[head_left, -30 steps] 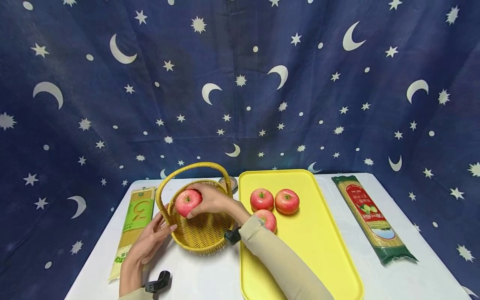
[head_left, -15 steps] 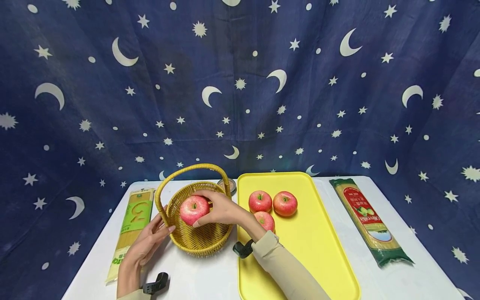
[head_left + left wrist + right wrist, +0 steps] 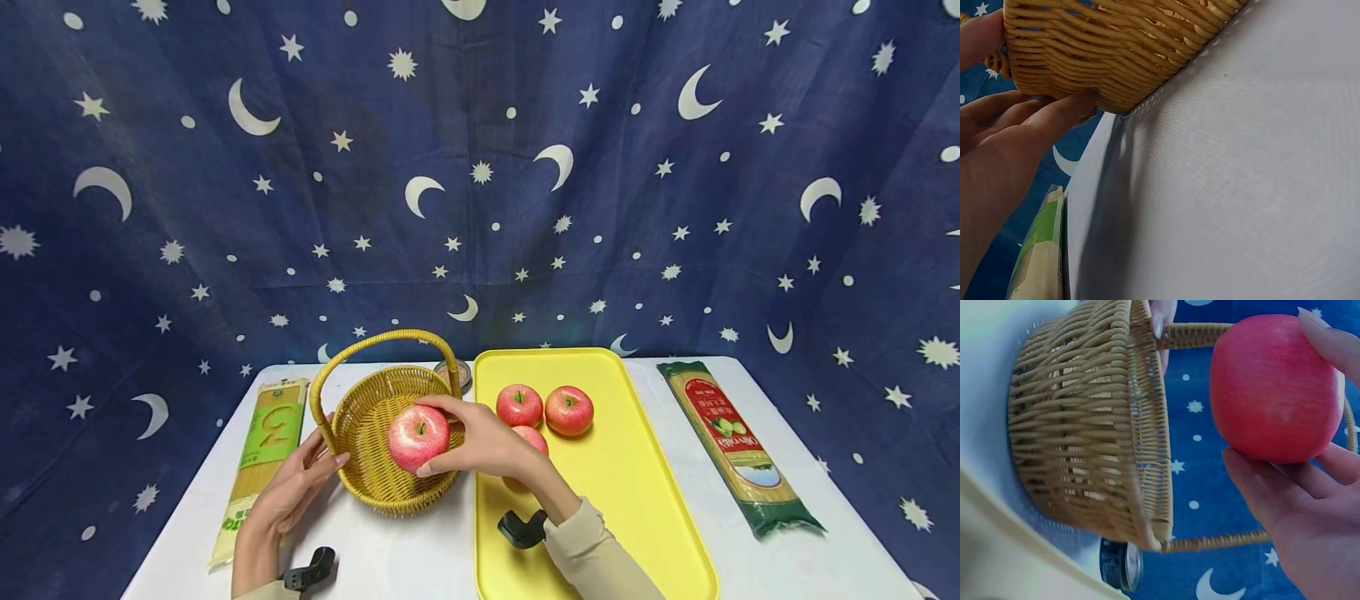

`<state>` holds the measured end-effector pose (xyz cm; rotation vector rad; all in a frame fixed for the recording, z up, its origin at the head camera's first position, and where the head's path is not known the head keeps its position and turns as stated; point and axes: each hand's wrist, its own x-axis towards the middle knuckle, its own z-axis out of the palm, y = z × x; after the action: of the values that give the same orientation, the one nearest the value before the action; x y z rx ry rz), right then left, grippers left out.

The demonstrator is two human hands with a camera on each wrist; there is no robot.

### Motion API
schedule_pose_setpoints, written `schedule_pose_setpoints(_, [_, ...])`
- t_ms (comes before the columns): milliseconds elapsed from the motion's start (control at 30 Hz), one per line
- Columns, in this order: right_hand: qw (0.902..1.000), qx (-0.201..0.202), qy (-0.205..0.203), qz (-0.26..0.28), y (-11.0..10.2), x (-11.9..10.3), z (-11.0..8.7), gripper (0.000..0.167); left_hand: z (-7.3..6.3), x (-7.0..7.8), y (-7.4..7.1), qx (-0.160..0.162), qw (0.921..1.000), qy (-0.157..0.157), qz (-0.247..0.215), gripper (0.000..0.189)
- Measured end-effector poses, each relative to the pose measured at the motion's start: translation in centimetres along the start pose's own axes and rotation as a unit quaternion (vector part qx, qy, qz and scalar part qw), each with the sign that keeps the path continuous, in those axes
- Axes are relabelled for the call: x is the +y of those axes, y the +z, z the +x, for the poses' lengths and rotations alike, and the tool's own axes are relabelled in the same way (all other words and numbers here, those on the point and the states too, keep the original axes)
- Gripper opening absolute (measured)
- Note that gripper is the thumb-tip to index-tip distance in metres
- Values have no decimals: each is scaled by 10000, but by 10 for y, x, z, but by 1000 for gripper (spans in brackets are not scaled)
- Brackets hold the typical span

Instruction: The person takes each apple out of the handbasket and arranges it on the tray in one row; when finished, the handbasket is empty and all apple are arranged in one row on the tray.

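My right hand [image 3: 487, 437] grips a red apple [image 3: 418, 439] over the right part of a yellow woven basket [image 3: 375, 479]. In the right wrist view, the thumb and fingers press opposite sides of this apple [image 3: 1275, 387], above the basket's rim [image 3: 1147, 444]. At the basket's left side, by the foot of its tall arched handle [image 3: 393, 334], my left hand [image 3: 281, 496] holds the rim. Its thumb lies over the edge and its fingers lie against the outer wall [image 3: 1104, 56], as the left wrist view shows.
Right of the basket lies a yellow tray [image 3: 622, 508] with several apples [image 3: 569, 411], some partly behind my right hand and wrist. A spaghetti packet [image 3: 738, 446] lies at the far right, a green-labelled noodle packet [image 3: 262, 454] at the left. Behind the basket stands a small round tin [image 3: 1121, 565].
My right hand has moved right with the apple, from the basket's left side across to its right part. The left hand stays at the rim.
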<state>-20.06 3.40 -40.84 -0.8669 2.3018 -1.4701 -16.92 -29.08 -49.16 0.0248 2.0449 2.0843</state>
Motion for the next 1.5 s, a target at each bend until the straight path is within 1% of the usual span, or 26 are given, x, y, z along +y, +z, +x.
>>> schedule_pose_setpoints(167, [10000, 5, -26, 54, -11, 0, -21, 79, -1, -2, 1, -3, 10000, 10, -10, 91])
schedule_pose_setpoints(267, [9999, 121, 24, -28, -20, 4, -33, 78, -2, -2, 2, -58, 10000, 26, 0, 91])
schedule_pose_setpoints(400, [9989, 244, 162, 366, -31, 12, -45, 80, -2, -2, 1, -104, 9999, 61, 77, 90])
schedule_pose_setpoints(500, [9972, 397, 327, 541, -38, 18, -54, 82, -1, -2, 0, -125, 9998, 50, 137, 90])
schedule_pose_setpoints(667, [9946, 805, 650, 110, -51, 30, -71, 85, 0, -2, -1, -201, 9997, -25, 151, 91])
schedule_pose_setpoints(767, [9920, 1002, 755, -137, -58, 37, -81, 86, 0, -3, -1, -156, 9998, -15, 114, 91])
schedule_pose_setpoints(933, [9886, 1217, 858, -240, -71, 48, -98, 87, 0, 0, 0, -78, 10000, -3, 46, 90])
schedule_pose_setpoints(1067, [9854, 1331, 1007, -341, -80, 58, -112, 87, 0, 2, -1, -60, 9999, -27, 115, 88])
schedule_pose_setpoints(1267, [9833, 1436, 987, -520, -93, 73, -129, 80, 1, 1, -1, -75, 9999, -35, 149, 88])
schedule_pose_setpoints(1333, [9826, 1445, 1013, -582, -95, 76, -133, 79, 1, 1, -1, -80, 9999, -47, 105, 88])
schedule_pose_setpoints(1500, [9792, 1451, 1293, -580, -101, 86, -138, 80, 1, 0, 0, -43, 9999, -69, 92, 89])
